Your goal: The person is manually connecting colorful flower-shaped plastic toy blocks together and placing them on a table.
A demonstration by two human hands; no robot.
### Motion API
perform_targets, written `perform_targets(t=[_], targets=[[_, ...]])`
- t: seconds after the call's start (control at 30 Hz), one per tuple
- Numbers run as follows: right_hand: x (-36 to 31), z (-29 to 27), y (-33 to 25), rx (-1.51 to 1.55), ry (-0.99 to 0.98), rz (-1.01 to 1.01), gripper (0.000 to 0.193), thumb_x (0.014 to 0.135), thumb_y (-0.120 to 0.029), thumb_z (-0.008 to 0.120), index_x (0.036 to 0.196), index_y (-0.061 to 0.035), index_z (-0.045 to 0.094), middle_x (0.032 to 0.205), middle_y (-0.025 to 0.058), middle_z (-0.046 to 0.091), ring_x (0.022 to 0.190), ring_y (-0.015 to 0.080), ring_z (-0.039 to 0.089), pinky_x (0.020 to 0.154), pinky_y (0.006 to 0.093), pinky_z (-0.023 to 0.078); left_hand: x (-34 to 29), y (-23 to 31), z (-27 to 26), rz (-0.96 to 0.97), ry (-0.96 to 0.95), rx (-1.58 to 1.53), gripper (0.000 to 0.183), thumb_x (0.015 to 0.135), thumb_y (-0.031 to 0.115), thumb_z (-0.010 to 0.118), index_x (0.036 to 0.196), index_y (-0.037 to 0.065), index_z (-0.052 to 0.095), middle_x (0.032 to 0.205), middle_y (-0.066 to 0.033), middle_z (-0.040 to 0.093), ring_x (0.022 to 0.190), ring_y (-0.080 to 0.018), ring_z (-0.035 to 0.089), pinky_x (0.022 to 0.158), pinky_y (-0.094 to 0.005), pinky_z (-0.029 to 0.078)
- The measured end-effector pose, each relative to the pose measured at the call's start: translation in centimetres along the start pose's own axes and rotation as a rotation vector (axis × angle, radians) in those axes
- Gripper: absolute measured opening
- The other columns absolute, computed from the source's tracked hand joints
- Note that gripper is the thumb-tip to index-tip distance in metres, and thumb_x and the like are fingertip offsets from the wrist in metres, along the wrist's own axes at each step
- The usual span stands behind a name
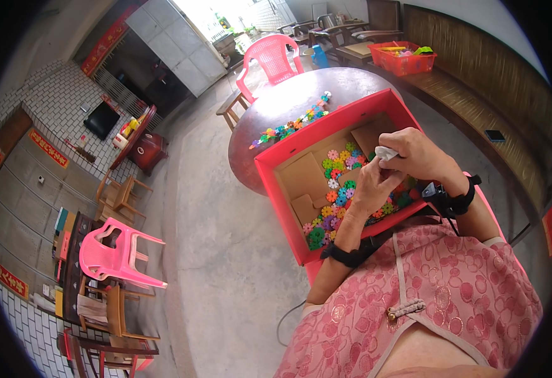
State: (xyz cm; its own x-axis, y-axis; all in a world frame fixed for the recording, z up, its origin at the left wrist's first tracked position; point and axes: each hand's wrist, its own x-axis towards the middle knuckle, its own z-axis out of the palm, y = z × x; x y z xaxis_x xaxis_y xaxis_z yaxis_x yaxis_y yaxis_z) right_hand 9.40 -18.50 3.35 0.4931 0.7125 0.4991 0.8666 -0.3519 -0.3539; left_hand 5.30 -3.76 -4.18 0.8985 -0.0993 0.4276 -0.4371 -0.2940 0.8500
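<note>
Both my hands are closed together above the right part of a red-sided cardboard box [326,135]. A small white piece [386,153] shows between their fingers; its kind is not clear. My left hand [375,184] pinches it from below and the left. My right hand [418,151] curls round it from the upper right. Beneath them, many colourful notched flower-shaped plastic discs [340,200] lie loose in the box. My hands and forearms hide some of these. On the round table [250,135] behind the box sits a chain of joined discs [295,126].
A pink plastic chair [273,60] stands beyond the table, and another pink chair [109,252] is at the left. A red basket [402,60] of coloured things and a phone [494,136] rest on the wooden bench [471,88] at the right. A wooden stool [233,107] is by the table.
</note>
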Motion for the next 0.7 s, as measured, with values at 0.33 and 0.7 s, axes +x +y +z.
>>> perform_targets(t=[0.33,0.7], targets=[[-0.2,-0.2,-0.2,0.649,0.155,0.223,0.011,0.084,-0.013,0.061,0.087,-0.0037,0.056,0.069,0.0054,0.056,0.055,0.0125,0.053,0.046,0.0289,0.039,0.0,0.5,-2.0,0.087,-0.247,-0.547,0.019,0.091,0.014,0.048,0.106,0.003,0.053,0.07,-0.0021,0.051,0.057,-0.0083,0.05,0.052,-0.0221,0.042],[0.5,1.5,2.9,0.236,0.371,0.076,0.019,0.084,-0.004,0.058,0.103,-0.0022,0.057,0.088,0.0115,0.057,0.081,0.0251,0.058,0.071,0.0321,0.047,0.6,-0.5,-2.2,0.045,0.299,-0.768,0.013,0.096,0.019,0.046,0.1,0.007,0.051,0.07,0.0012,0.049,0.059,-0.0054,0.047,0.051,-0.02,0.04]])
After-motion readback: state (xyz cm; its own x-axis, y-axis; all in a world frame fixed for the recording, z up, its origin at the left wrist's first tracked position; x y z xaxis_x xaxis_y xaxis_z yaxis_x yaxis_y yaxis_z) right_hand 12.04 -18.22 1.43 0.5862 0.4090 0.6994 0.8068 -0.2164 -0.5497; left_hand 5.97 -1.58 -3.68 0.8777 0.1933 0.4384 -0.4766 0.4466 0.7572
